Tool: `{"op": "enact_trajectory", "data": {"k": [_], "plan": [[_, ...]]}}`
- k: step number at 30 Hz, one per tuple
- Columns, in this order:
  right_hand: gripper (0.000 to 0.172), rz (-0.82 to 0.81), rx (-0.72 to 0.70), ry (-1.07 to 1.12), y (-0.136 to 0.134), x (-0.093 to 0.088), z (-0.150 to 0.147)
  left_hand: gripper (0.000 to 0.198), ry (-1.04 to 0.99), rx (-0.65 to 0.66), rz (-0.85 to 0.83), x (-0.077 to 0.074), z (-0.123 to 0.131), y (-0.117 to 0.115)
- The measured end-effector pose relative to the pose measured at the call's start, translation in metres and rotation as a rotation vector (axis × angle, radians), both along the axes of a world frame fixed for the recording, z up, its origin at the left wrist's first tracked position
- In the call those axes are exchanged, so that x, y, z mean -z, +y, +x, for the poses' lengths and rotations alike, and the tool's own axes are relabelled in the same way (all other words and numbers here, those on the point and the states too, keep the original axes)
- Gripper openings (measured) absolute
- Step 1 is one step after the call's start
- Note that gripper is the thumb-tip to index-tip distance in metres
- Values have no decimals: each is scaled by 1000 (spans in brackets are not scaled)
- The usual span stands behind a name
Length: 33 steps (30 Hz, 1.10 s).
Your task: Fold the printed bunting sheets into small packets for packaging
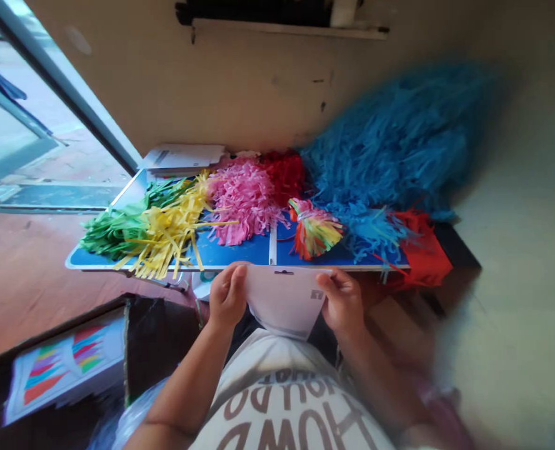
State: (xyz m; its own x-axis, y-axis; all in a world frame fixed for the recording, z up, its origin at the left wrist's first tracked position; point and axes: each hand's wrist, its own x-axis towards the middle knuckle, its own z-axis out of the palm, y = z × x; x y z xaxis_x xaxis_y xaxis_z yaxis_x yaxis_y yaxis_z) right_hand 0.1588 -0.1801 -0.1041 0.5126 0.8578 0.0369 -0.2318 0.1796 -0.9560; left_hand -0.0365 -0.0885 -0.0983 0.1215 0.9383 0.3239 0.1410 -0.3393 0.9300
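A white card with a small hanging slot near its top edge is held up in front of my shirt. My left hand pinches its left side, thumb on the near face. On the opposite edge, my right hand grips it the same way, close to a small dark printed mark. Just beyond the card lies the blue table. A small multicoloured paper tassel rests there, and pink fringed paper is heaped to its left.
Yellow and green fringe cover the table's left end. A large blue fringe pile leans on the wall, with red paper at right. White cards are stacked behind. A box at lower left holds printed packs.
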Motion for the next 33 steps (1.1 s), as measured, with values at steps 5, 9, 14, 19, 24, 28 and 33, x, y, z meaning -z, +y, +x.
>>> {"op": "enact_trajectory", "data": {"k": [5,9,14,19,24,28,33], "plan": [[42,-12,17,-42,-2,0,1,49,32,14,26,-2,-4,-1],[33,-6,38,-103,-3,0,6,49,23,26,-5,-4,-2,-6],[37,-16,0,-23,-4,-4,10,50,-8,123,-60,-8,-1,-7],[33,-14,35,-334,-8,-25,15,40,162,309,47,-44,2,7],[35,-15,-38,-424,-5,-38,19,27,488,498,351,-77,11,15],[47,-22,-82,-453,-2,-40,27,31,501,475,467,-74,17,16],[67,9,-66,-623,-4,-46,33,34,582,675,361,-80,23,33]]}}
